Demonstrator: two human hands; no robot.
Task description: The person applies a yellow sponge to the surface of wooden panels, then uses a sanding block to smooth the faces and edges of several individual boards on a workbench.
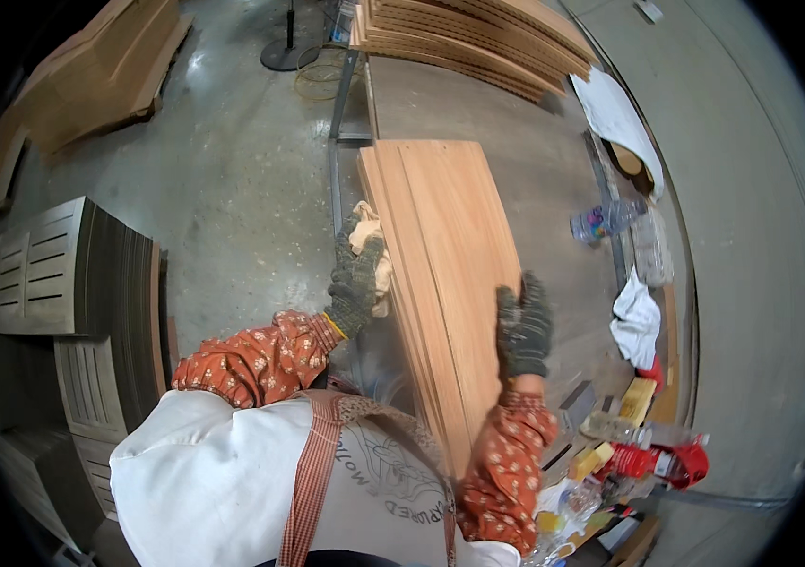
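Both gloved hands work a reddish wooden board (445, 265) lying lengthwise on the grey workbench (525, 161): the left hand (355, 283) is closed on a tan rag (371, 248) at the board's left edge, while the right hand (523, 326) lies open and flat on its right edge. More boards (468, 38) are stacked at the bench's far end above a concrete floor (242, 180), with grey slatted panels (52, 269) to the left. Bottles and small clutter (629, 444) at the right are too jumbled to identify.

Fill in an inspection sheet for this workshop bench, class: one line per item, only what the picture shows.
Surface: grey workbench, dusty.
Job's things: stacked reddish wood panels; crumpled tan cloth.
Clutter: plastic bottle, white rag, red tool, small blocks.
Grippers: gloved left hand grips the cloth at the panels' edge; gloved right hand lies flat on the panels, fingers spread.
Cables: nothing seen.
Surroundings: concrete floor, grey slatted panels, slatted boards.
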